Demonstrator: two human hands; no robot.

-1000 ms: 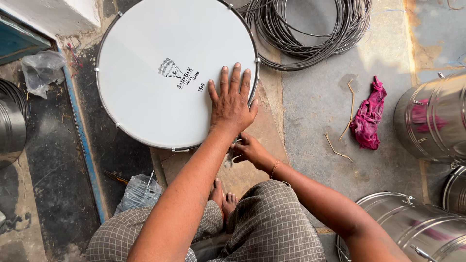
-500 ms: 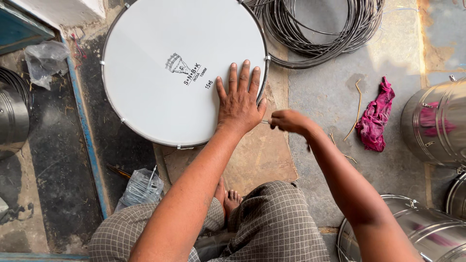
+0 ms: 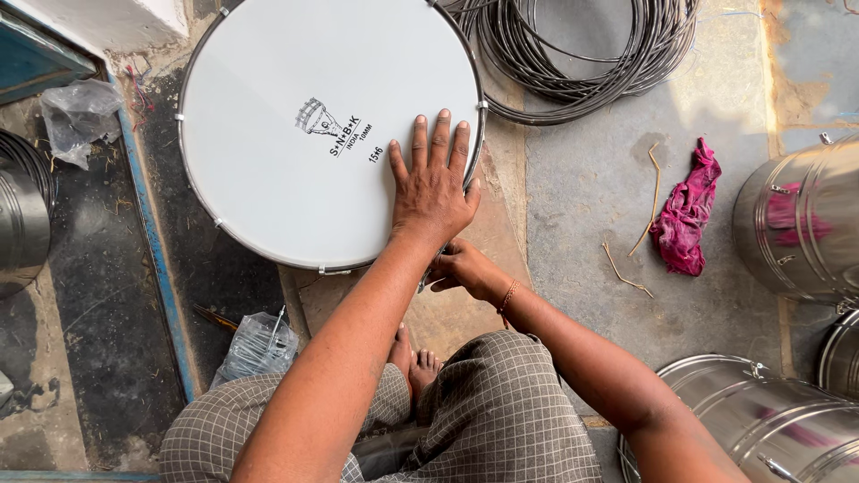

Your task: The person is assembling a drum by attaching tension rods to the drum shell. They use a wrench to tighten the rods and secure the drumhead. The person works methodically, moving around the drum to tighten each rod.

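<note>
A large round drum [image 3: 295, 134] with a white skin and a metal hoop lies flat on the floor in front of me. My left hand [image 3: 434, 192] presses flat on the skin near its lower right edge, fingers spread. Just below it, my right hand [image 3: 465, 268] is curled at the hoop, closed on a small metal part [image 3: 422, 283] that is mostly hidden by my fingers. I sit cross-legged in checked cloth, with my bare foot [image 3: 420, 362] showing between my arms.
A coil of dark wire [image 3: 582, 54] lies behind the drum. A pink rag [image 3: 684, 219] and thin sticks are on the concrete to the right. Shiny steel drum shells stand at right [image 3: 796, 224], lower right [image 3: 716, 402] and far left [image 3: 22, 215]. A plastic bag [image 3: 255, 344] lies by my knee.
My right hand, out to the right of the drum half a second ago, has come back under my left hand to the hoop. My left hand stays flat on the skin.
</note>
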